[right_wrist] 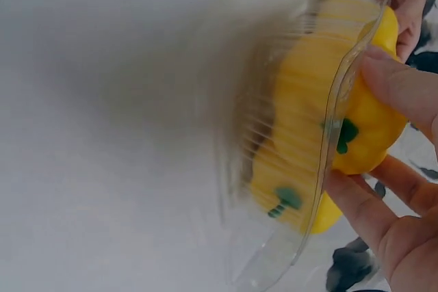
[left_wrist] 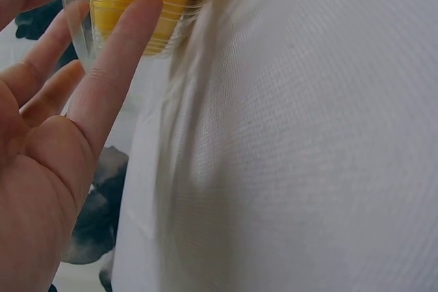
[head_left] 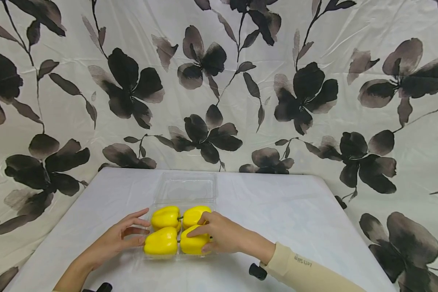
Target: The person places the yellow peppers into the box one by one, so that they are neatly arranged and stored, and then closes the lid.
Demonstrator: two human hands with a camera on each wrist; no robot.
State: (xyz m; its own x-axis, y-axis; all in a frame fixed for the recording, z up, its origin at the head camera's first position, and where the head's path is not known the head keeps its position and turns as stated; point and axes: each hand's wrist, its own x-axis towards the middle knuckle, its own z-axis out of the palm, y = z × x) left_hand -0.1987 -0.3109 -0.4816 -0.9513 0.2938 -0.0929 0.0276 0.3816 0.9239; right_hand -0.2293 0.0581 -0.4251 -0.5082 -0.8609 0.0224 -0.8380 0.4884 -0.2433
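Several glossy yellow bell peppers sit in two rows inside a clear plastic clamshell container (head_left: 160, 256), its lid (head_left: 190, 188) folded open toward the back. At the front right, my right hand (head_left: 228, 234) holds one yellow bell pepper (head_left: 190, 244) between thumb and fingers. The right wrist view shows this pepper (right_wrist: 375, 131) with a green stem, rising above the container's rim. My left hand (head_left: 118, 237) is beside the container's left side, fingers straight and spread. In the left wrist view, its thumb (left_wrist: 113, 66) lies against the ribbed clear wall (left_wrist: 171, 15).
The container stands on a table with a white cloth (head_left: 277, 211). Behind the table hangs a white curtain (head_left: 255, 134) printed with dark flowers. A small black object (head_left: 257, 271) shows by the right sleeve.
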